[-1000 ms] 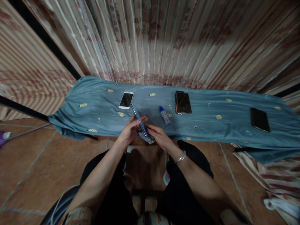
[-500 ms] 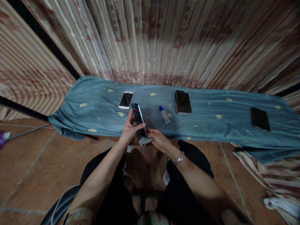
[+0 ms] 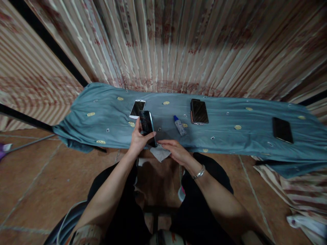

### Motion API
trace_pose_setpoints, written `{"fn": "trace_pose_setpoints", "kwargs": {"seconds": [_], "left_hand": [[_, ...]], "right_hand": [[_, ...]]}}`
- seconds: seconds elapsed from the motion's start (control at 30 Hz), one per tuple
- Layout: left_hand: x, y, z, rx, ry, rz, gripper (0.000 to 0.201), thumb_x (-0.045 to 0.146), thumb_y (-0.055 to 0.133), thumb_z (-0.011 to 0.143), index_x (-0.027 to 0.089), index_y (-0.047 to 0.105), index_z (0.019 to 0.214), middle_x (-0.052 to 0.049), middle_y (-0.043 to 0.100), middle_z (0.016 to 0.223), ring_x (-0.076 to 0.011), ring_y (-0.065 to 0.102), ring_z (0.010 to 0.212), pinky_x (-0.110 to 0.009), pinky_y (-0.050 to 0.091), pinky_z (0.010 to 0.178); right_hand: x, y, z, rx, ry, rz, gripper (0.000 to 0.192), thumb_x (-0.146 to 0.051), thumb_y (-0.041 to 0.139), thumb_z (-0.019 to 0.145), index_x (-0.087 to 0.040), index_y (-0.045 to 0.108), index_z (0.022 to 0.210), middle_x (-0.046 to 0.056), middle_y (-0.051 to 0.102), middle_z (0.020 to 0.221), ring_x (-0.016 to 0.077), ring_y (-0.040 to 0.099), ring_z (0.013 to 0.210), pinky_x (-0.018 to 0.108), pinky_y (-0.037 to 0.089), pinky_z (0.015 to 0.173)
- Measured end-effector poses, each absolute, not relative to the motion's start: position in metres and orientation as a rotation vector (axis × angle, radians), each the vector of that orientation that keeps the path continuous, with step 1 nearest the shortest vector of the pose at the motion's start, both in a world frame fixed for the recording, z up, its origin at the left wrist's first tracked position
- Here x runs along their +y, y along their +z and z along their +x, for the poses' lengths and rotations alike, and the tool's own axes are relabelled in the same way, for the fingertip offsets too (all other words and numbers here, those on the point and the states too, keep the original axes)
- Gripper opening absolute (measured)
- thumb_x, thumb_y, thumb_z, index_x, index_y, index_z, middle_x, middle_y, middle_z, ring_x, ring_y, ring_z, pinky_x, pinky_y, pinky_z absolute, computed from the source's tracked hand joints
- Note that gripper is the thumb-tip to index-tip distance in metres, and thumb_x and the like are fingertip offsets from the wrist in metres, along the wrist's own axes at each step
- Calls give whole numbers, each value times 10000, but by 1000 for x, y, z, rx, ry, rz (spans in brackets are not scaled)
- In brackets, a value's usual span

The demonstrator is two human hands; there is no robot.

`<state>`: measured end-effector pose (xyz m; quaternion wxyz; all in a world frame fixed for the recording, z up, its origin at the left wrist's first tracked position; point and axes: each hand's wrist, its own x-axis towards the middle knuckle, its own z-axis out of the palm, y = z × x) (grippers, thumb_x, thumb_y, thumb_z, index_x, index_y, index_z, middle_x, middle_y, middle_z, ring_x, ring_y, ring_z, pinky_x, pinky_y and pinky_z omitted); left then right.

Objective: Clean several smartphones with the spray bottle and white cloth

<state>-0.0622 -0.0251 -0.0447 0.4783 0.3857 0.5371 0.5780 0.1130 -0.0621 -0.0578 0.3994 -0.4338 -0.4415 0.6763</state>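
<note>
My left hand [image 3: 138,140] is closed around a dark smartphone [image 3: 147,126], thumb along its right edge, the glossy screen tilted up toward me. By the phone's lower end, my right hand [image 3: 176,150] pinches a grey cloth [image 3: 160,153] that hangs below its fingers. Partly behind the held phone lies a white smartphone [image 3: 137,108] with a black screen. A clear bottle with a blue cap [image 3: 180,126] rests on its side to the right of the held phone.
A teal patterned cloth [image 3: 224,136] covers the long narrow table. Farther right lie a black device in a case [image 3: 199,111] and a dark tablet-like device [image 3: 282,130]. Striped curtains [image 3: 163,44] hang behind the table. Dark poles [image 3: 48,42] stand at the left.
The held phone has turned so that its screen faces me more. The grey cloth has spread downward, and my right hand has shifted slightly to the right.
</note>
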Motion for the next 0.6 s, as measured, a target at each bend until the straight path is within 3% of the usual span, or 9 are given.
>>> {"fn": "trace_pose_setpoints", "kwargs": {"seconds": [0.23,0.6], "left_hand": [[-25,-49,-51,1195,1372,789,753,275,897,487,214,607,1180,7,688,894,-192,652,901,-297,496,843],[-28,-53,-44,1122,1308,682,736,335,907,498,189,613,1157,25,687,796,-168,668,790,-288,504,759]], "right_hand": [[-59,-50,125,-1149,1471,-1113,350,-449,738,756,-249,785,1039,35,774,1138,241,707,1077,428,518,1026],[-61,-44,131,-1235,1011,-1191,401,-474,611,888,-255,722,1205,52,705,1293,263,601,1272,450,399,1152]]}}
